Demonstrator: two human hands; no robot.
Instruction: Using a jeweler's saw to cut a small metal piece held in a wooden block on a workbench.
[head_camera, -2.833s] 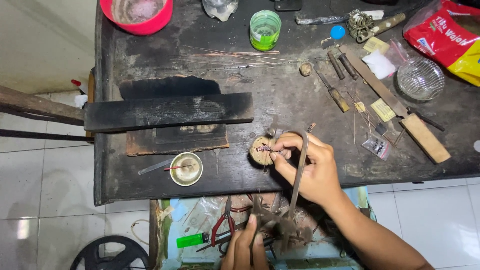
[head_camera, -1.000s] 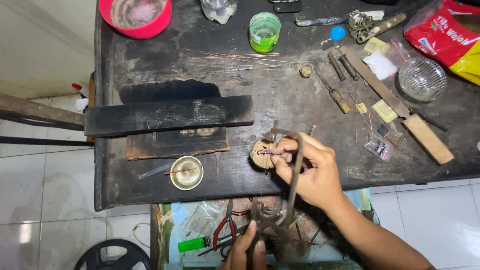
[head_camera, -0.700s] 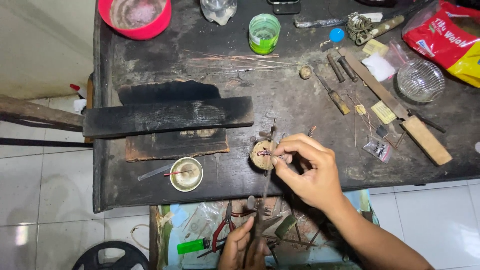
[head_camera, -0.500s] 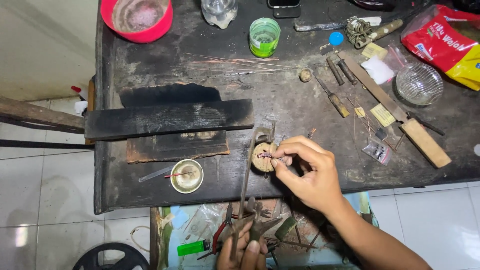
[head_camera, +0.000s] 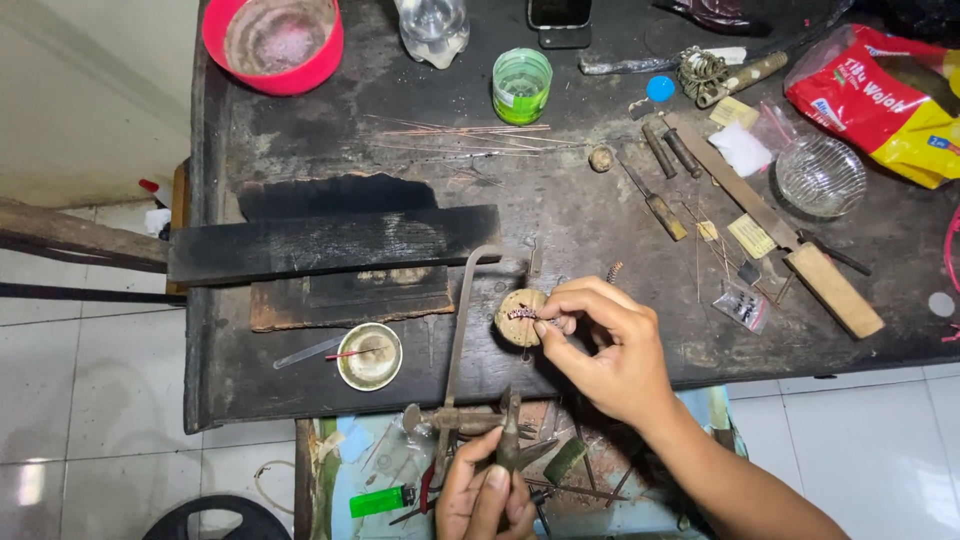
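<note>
Right hand (head_camera: 605, 345) pinches a small wire piece (head_camera: 522, 314) on the round block (head_camera: 520, 318) near the bench edge (head_camera: 300, 405); left hand (head_camera: 485, 495) grips the saw frame (head_camera: 462, 330).

Red-and-yellow snack bag (head_camera: 880, 105) at bench far right corner. Phone (head_camera: 558, 14), dark screen, at far edge, mid. Small clear packet (head_camera: 741, 304) near right front edge.

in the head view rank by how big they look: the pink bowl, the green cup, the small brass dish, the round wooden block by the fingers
1. Pink bowl, clearly largest, though cut off by the top edge.
2. Brass dish.
3. Green cup and round wooden block look about alike; the right hand covers part of the block, so unranked.
</note>
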